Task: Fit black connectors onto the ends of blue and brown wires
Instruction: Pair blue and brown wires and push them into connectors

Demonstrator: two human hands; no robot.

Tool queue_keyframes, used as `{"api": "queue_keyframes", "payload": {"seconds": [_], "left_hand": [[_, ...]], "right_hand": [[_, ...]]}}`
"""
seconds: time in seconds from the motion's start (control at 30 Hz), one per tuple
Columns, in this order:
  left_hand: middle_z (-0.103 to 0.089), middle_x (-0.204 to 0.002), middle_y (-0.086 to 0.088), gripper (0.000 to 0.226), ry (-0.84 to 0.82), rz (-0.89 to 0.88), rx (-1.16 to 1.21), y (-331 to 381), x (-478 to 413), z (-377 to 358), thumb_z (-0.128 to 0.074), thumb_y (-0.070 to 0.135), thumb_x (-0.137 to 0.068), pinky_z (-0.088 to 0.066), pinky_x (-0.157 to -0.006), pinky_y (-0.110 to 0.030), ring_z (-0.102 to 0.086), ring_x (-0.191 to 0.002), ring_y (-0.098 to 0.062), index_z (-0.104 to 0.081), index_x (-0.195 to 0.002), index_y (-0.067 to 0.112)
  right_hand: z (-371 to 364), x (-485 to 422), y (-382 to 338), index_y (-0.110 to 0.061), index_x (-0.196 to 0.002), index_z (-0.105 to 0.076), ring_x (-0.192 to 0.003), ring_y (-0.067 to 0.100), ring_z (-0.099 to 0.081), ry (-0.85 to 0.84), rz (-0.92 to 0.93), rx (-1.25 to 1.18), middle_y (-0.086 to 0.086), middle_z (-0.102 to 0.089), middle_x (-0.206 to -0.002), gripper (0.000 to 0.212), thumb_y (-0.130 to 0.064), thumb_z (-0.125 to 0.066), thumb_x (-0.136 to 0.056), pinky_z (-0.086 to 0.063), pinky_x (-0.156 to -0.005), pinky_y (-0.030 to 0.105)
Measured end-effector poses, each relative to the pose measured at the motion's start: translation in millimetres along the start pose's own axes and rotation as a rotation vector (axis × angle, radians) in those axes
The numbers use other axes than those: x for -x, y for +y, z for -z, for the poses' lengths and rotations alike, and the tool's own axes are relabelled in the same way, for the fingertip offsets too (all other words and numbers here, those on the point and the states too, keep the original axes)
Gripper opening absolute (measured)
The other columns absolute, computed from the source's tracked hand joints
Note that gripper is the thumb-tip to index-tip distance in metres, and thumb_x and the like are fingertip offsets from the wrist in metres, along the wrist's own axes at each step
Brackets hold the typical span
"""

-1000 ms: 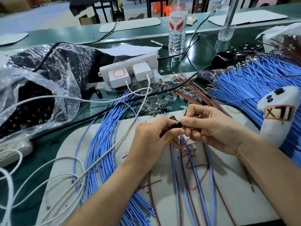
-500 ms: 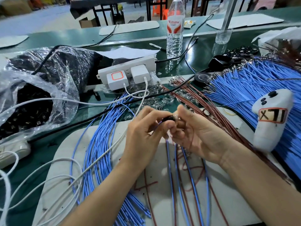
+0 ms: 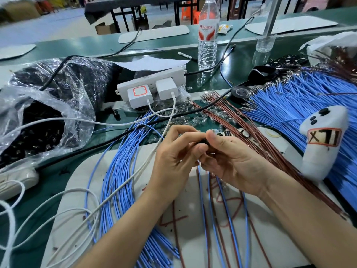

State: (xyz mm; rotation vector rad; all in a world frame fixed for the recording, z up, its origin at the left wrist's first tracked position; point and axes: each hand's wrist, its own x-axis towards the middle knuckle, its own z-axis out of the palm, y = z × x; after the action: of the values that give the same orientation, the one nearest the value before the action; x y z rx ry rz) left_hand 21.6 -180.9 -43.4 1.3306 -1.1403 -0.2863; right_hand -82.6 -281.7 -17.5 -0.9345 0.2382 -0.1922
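Observation:
My left hand and my right hand meet over the white mat at the centre. Both pinch a small black connector, mostly hidden between fingertips and thumbs. Blue wires and brown wires hang down from the hands across the mat. A bundle of blue wires lies to the left of my left hand. A fan of brown wires and a big pile of blue wires lie to the right. A clear plastic bag at far left holds black connectors.
A white power strip with two chargers sits behind the hands, white cables trailing left. A white controller stands at right. A water bottle, black tape roll and small glass bulbs lie beyond.
Both hands have drawn closer together around the connector and risen a little in view. The right thumb now lies over the connector.

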Motion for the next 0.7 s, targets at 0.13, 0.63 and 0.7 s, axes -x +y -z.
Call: {"api": "queue_keyframes", "payload": {"seconds": [0.13,0.63,0.7], "left_hand": [[-0.06,-0.098,-0.005,0.022,0.03,0.05,0.011,0.7,-0.8,2.0,-0.061,0.036,-0.087,-0.047,-0.056,-0.024,-0.056,-0.061,-0.02,-0.065,-0.108,0.04],[-0.06,-0.079,0.01,0.034,0.048,-0.034,-0.235,6.1,1.5,2.2,-0.062,0.02,-0.089,-0.042,-0.053,-0.021,-0.05,-0.054,-0.016,-0.057,-0.122,0.028],[-0.058,-0.082,0.01,0.038,0.019,-0.014,-0.205,6.2,2.0,2.3,-0.057,0.021,-0.092,-0.038,-0.05,-0.024,-0.047,-0.05,-0.023,-0.052,-0.129,0.024]], "right_hand": [[4.7,0.1,-3.8,0.002,-0.091,-0.07,-0.053,0.007,-0.055,0.05,-0.081,-0.179,0.004,-0.06,-0.068,0.05,-0.044,-0.063,-0.072,-0.048,-0.052,0.014],[13.2,4.4,-10.9,0.0,-0.088,-0.074,-0.055,0.005,-0.053,-0.093,0.024,-0.22,0.006,-0.062,-0.069,0.05,-0.035,-0.09,-0.054,-0.047,-0.072,0.015],[12.0,4.1,-10.8,0.0,-0.093,-0.074,-0.055,0.005,-0.053,-0.047,0.023,-0.2,0.007,-0.062,-0.069,0.05,-0.033,-0.086,-0.057,-0.05,-0.064,0.013]]}}
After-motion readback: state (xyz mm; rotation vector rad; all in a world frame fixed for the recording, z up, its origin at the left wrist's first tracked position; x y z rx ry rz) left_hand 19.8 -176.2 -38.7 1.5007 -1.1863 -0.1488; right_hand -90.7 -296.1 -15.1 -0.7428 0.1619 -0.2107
